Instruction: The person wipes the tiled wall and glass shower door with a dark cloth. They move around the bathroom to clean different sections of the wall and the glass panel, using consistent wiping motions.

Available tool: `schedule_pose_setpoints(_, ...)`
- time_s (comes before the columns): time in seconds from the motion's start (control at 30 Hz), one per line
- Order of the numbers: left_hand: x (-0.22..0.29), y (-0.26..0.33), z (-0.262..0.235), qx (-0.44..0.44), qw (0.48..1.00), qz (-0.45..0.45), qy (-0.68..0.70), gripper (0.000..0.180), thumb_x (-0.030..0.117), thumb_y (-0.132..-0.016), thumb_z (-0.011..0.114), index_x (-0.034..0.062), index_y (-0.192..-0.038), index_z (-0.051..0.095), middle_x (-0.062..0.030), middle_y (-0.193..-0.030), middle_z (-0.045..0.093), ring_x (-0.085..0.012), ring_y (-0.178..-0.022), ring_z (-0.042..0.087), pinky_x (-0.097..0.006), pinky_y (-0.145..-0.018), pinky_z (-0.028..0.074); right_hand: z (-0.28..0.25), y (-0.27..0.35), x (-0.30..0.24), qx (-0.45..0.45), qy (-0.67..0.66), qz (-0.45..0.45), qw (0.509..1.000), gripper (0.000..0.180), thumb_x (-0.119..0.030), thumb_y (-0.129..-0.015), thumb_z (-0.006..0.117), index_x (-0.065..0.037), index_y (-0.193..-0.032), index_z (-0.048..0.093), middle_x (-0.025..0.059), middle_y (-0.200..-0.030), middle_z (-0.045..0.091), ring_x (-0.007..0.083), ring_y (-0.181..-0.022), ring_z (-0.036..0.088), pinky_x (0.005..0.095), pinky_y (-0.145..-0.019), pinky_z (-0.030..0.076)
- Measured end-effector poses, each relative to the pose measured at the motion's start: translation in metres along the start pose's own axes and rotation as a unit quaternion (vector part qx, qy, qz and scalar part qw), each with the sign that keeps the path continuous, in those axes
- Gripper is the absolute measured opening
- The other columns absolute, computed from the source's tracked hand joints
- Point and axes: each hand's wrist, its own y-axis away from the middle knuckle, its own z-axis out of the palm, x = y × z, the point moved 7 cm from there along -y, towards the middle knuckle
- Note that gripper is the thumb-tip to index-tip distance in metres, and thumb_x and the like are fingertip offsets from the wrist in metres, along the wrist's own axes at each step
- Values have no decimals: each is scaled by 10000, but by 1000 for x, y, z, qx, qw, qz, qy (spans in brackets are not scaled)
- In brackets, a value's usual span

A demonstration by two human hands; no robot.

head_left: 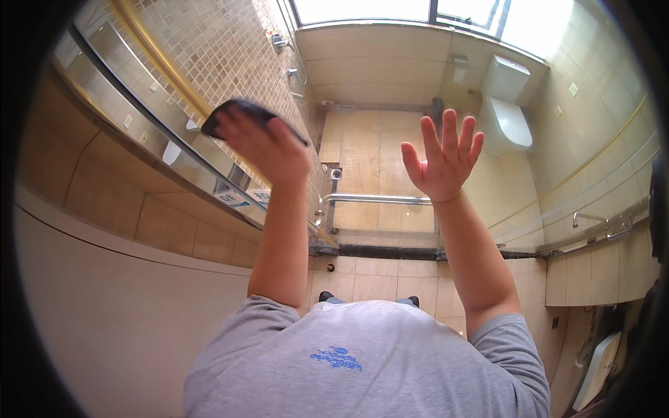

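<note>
My left hand (268, 150) is raised in front of me at the left and holds a flat black object (244, 106) that looks like a phone. The fingers lie over its near side, and they hide part of it. Out to the right, my right hand (446, 164) is held up with its fingers spread and nothing in it. It appears in front of the bathroom floor, apart from anything else.
Beyond my hands are a glass partition with a metal bar (380, 199), a white toilet (507, 124) and a window (376, 10). A mosaic wall (209, 42) with shower fittings (280, 43) rises at the left. A dark threshold (383, 251) crosses the tiled floor.
</note>
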Motion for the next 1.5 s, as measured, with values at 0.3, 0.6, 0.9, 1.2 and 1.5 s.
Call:
schedule_pose_setpoints(0.3, 85, 104, 39, -106, 987, 120, 3, 700, 421, -949, 433, 28, -1496, 245, -293, -1554, 118, -546, -1408, 69, -685, -1087, 59, 4, 2, -1, -9, -14, 2, 1000, 480, -432, -951, 463, -237, -1386, 518, 66, -1515, 384, 304, -1435, 274, 454, -1186, 92)
schedule_pose_setpoints(0.6, -67, 38, -2, -71, 988, -137, -2, 716, 435, -1011, 255, -64, -1497, 91, -331, -1544, 61, -534, -1421, 15, -625, -1124, 31, 0, 0, -3, 31, -22, -6, 999, 461, -384, -949, 474, -195, -1363, 544, 87, -1481, 432, 312, -1423, 301, 448, -1186, 102)
schedule_pose_setpoints(0.9, 64, 158, 49, -146, 981, 127, 25, 745, 467, -929, 470, 54, -1500, 228, -285, -1557, 92, -565, -1398, 28, -727, -1055, 25, -1, 0, -7, 28, -30, -9, 999, 459, -379, -943, 500, -178, -1352, 555, 103, -1476, 436, 317, -1420, 303, 443, -1183, 107)
schedule_pose_setpoints(1.2, -45, 83, 16, -48, 998, -24, 32, 711, 440, -999, 337, -31, -1500, 156, -306, -1553, 78, -558, -1406, 38, -645, -1116, 32, -6, 60, 14, -60, -49, 26, 997, 537, -378, -937, 542, -169, -1426, 469, 129, -1563, 270, 354, -1463, 161, 478, -1181, 29)
schedule_pose_setpoints(1.5, 67, 166, 48, -145, 984, 75, 67, 812, 458, -939, 466, -6, -1511, 125, -322, -1551, 1, -616, -1371, -28, -742, -1038, 2, 13, 85, 19, -15, 2, 13, 1000, 577, -459, -985, 386, -210, -1503, 334, 129, -1584, 211, 390, -1467, 102, 510, -1176, 5)
